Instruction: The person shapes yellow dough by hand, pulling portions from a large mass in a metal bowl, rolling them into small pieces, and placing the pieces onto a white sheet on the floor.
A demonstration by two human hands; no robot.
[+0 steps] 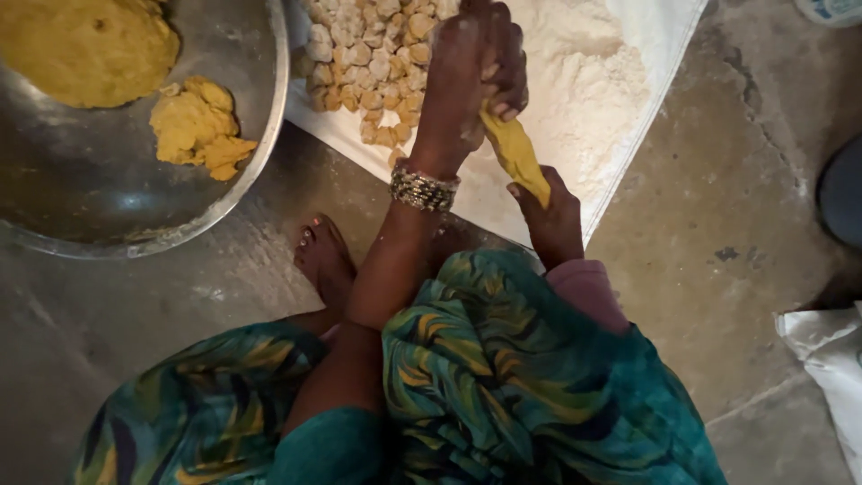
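A yellow roll of dough is stretched between both hands. My left hand, dusted with flour and wearing a beaded bracelet at the wrist, is closed around the roll's upper end. My right hand, with a pink sleeve behind it, grips the lower end. Both hands hover over a white sheet spread on the floor. Several small dough pieces lie in a cluster on the sheet just left of my left hand, next to a heap of white flour.
A large metal bowl at the upper left holds a big yellow dough lump and torn scraps. My bare foot rests on the concrete floor. A white bag and a dark object sit at the right edge.
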